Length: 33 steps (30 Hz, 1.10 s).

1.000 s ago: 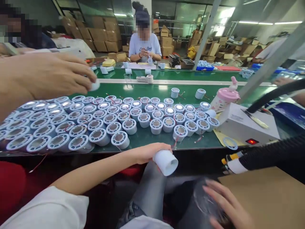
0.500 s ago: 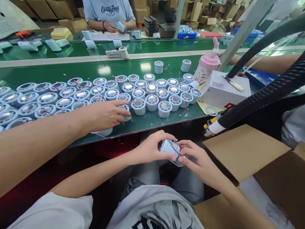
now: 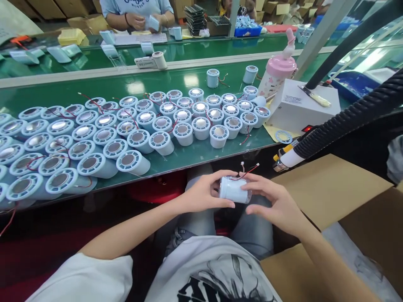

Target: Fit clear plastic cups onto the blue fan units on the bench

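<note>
Pale blue cylinder held sideways just outside the desk's near edge, red wire raised, clear plastic around its right end.

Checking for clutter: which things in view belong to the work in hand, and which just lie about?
Likely work items:
- pale blue cylinder in the left hand
- similar cylinders on the bench

Probably just lying about:
- pink-lidded cup
- tool lying on the grey box

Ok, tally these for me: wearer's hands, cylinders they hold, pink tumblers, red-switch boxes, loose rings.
Hands (left hand, right hand): 2
Held cylinder: 1
Pink tumbler: 1
Red-switch box: 1
Loose ring: 1
Total: 6
</note>
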{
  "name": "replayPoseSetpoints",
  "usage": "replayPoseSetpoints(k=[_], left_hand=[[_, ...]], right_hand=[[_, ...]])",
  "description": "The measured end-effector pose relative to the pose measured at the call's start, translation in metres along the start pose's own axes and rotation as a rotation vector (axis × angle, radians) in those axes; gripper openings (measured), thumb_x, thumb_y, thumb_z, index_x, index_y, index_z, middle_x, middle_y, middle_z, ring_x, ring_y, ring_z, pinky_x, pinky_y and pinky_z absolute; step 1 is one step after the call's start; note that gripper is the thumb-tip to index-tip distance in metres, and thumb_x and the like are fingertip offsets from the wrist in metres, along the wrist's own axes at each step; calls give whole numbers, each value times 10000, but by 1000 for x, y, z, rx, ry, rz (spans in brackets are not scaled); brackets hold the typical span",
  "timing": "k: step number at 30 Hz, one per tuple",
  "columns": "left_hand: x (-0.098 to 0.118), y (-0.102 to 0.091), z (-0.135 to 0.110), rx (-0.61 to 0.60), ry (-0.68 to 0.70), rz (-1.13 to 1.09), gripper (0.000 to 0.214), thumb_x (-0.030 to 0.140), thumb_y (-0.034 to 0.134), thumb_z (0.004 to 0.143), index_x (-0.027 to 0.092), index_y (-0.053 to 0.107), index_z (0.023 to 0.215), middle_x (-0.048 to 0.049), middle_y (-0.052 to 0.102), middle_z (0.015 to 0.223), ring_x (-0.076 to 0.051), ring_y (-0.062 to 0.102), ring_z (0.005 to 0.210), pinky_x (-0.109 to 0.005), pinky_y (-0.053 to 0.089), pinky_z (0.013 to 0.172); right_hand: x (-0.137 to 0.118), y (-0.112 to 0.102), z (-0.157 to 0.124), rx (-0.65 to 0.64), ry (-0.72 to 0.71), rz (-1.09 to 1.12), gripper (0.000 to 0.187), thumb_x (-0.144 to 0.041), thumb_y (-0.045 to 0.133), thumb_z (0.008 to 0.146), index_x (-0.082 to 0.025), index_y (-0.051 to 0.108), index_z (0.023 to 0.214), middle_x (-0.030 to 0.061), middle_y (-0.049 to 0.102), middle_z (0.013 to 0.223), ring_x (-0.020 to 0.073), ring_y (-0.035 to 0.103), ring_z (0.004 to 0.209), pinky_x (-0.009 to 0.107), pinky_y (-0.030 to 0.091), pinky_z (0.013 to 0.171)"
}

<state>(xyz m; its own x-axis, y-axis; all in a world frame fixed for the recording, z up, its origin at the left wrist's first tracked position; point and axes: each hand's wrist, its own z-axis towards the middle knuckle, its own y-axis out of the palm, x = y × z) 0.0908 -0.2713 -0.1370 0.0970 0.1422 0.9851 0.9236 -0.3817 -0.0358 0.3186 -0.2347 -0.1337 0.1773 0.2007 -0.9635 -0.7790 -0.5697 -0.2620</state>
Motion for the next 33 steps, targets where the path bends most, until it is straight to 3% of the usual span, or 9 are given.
replayPoseSetpoints(k=[2, 4, 6, 10, 15, 33], left_hand=[[0, 1, -2, -13, -59, -91, 766, 343, 811, 683, 210, 463, 1352, -118, 613, 1217, -207, 656, 934, -316, 565, 762], [2, 1, -4, -40, -82, -76, 779, 361, 808, 686, 214, 460, 1367, -107, 632, 1165, -192, 659, 874, -302, 562, 724], [5, 0, -6, -54, -56, -3, 793, 371, 813, 680, 228, 469, 1380, -107, 626, 1200, -207, 657, 915, -300, 560, 740], [8, -2, -8, -61, 94, 71, 779, 341, 826, 674, 257, 502, 1378, -101, 561, 1359, -259, 579, 1189, -340, 518, 947], [7, -5, -10, -95, 199, 115, 777, 287, 820, 693, 280, 490, 1397, -98, 556, 1380, -258, 552, 1239, -360, 491, 1005], [6, -11, -17, -132, 214, 126, 773, 261, 814, 696, 283, 491, 1397, -104, 519, 1428, -279, 484, 1317, -379, 485, 1023]], right_hand=[[1, 0, -5, -33, -85, -154, 362, -185, 752, 778, -276, 679, 1121, 70, 566, 1372, 284, 541, 1251, 435, 493, 1011], [2, 0, -10, -42, -97, -171, 360, -173, 734, 801, -273, 639, 1134, 70, 577, 1360, 269, 557, 1235, 433, 493, 1016], [4, -1, -13, -53, -55, -106, 368, -198, 745, 807, -276, 608, 1139, 68, 577, 1359, 259, 572, 1218, 416, 513, 997], [3, -2, -15, -71, 12, 2, 403, -237, 764, 807, -300, 592, 1166, 47, 593, 1331, 237, 589, 1193, 363, 537, 972], [-1, -5, -14, -94, 81, 94, 387, -264, 756, 816, -281, 600, 1169, 59, 599, 1281, 234, 620, 1118, 355, 562, 932], [-11, 7, -15, -122, 261, 368, 330, -337, 719, 854, -267, 564, 1136, 19, 644, 1015, 161, 612, 922, 251, 539, 781]])
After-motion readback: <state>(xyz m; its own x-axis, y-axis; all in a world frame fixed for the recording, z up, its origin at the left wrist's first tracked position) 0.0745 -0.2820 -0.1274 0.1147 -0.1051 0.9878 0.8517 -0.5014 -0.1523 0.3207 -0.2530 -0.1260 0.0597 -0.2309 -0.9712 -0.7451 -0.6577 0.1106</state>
